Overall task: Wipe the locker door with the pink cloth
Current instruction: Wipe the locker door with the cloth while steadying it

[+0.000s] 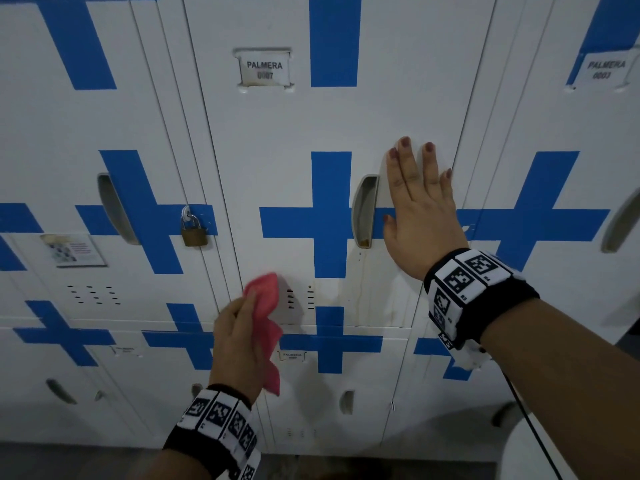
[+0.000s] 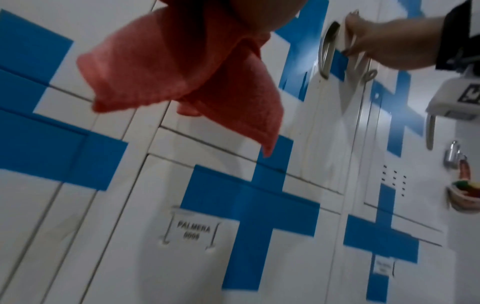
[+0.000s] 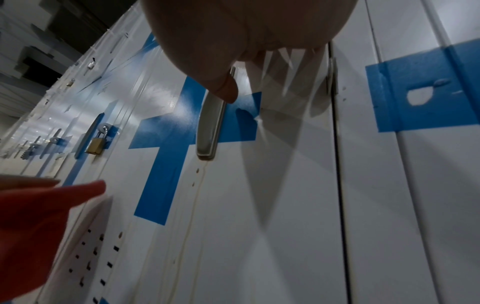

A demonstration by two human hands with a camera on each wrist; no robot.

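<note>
Keyring (image 2: 461, 185) perhaps, left-wrist view only.

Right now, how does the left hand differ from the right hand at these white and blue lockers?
The left hand is curled, gripping the bunched pink cloth; the right hand holds nothing, its fingers straight. The right hand lies flat on the white locker door beside the recessed grey handle; the left hand is lower, by the vent slots. Both wear black wristbands with white coded markers.

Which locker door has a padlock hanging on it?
The white and blue locker door left of the one the right hand presses. Its brass padlock hangs by the edge; the others show none.
</note>
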